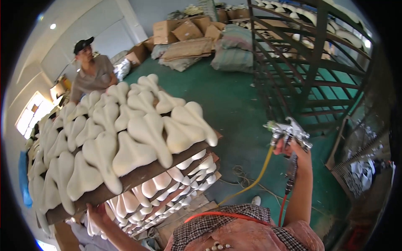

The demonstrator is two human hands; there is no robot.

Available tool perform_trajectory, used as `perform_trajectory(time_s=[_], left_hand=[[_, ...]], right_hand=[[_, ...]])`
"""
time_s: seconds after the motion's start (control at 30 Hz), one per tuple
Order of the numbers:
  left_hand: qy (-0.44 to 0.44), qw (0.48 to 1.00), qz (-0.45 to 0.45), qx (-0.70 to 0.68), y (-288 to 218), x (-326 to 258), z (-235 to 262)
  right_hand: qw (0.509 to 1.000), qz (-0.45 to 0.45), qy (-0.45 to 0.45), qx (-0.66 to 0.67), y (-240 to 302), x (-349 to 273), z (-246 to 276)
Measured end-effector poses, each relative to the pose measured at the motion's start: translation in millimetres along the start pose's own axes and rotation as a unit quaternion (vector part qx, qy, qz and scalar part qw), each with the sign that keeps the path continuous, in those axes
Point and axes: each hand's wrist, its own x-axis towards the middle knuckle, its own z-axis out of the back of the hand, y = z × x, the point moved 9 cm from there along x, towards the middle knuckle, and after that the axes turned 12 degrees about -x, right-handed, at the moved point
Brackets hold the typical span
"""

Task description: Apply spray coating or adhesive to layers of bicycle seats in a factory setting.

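My right hand (pixel 287 147), raised at the right, is closed round the handle of a silver spray gun (pixel 289 133). A yellow hose (pixel 264 169) hangs from the gun, and a red hose (pixel 283 209) runs down from its grip. At the lower left, my left hand (pixel 98 214) grips the near edge of a brown board (pixel 138 180); some of its fingers are hidden. Rows of cream bicycle-saddle-shaped pads (pixel 144 125) cover this board, their narrow ends pointing toward me. More boards of such pads (pixel 167 196) are stacked beneath it.
Across the stack stands another person (pixel 93 71) in a dark cap. A dark metal rack (pixel 310 62) with pads on top rises at the right. Cardboard boxes (pixel 184 31) and stuffed sacks (pixel 232 50) line the back. Loose hose (pixel 240 178) lies on the green floor (pixel 184 79).
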Motion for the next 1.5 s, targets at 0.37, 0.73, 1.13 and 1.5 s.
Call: perform_trajectory(time_s=[0.37,0.73,1.13,1.5], left_hand=[[0.074,0.995,0.061,0.013,146.4,-83.8,-130.9],[0.218,0.946,0.212,-0.111,334.4,-271.9,-351.0],[0.458,0.826,0.326,0.041,506.3,-443.7,-445.1],[0.565,0.331,0.647,0.39,424.5,-534.6,-143.4]], right_hand=[[0.993,-0.047,-0.11,0.011,-71.5,-28.5,104.0],[0.96,-0.079,-0.266,0.03,-70.0,-91.5,243.6],[0.975,-0.132,-0.176,-0.011,-26.1,-40.8,250.3],[0.946,0.141,0.102,0.273,249.0,235.6,94.5]])
